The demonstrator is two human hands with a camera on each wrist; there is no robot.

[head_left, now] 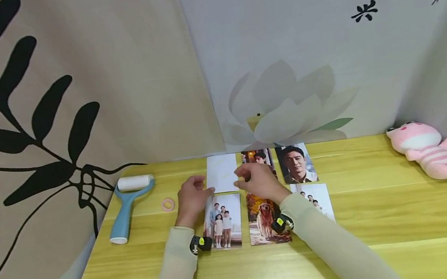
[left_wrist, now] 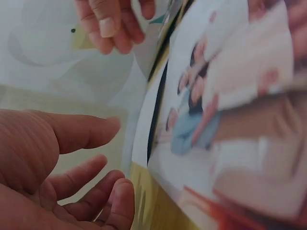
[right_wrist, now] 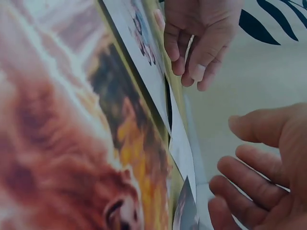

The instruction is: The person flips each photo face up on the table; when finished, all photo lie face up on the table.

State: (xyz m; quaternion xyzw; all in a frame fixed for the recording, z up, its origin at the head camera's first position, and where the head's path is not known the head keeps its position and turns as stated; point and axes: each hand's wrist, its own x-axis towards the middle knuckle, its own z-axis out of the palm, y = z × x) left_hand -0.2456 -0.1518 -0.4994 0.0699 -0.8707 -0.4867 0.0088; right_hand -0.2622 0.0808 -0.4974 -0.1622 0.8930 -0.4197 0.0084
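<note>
A blank white card point(head_left: 221, 174) lies at the back left of two rows of photo prints. My left hand point(head_left: 193, 196) hovers by its left edge, thumb and fingers parted. At the card's right edge is my right hand point(head_left: 262, 182), its fingers loosely bent with a gap to the thumb. Both wrist views show the hands holding nothing. Below the card lies a family photo point(head_left: 222, 223), with a dog photo point(head_left: 260, 217) to its right. My right hand and wrist partly cover the dog photo, a portrait print point(head_left: 259, 155) behind it and a second family photo point(head_left: 321, 197).
Another portrait photo point(head_left: 297, 164) lies at the back right of the rows. Left of the hands are a pink ring of tape point(head_left: 168, 204) and a blue-handled lint roller point(head_left: 125, 213). A pink plush toy point(head_left: 429, 149) rests at the table's right end. Curtains hang behind the table.
</note>
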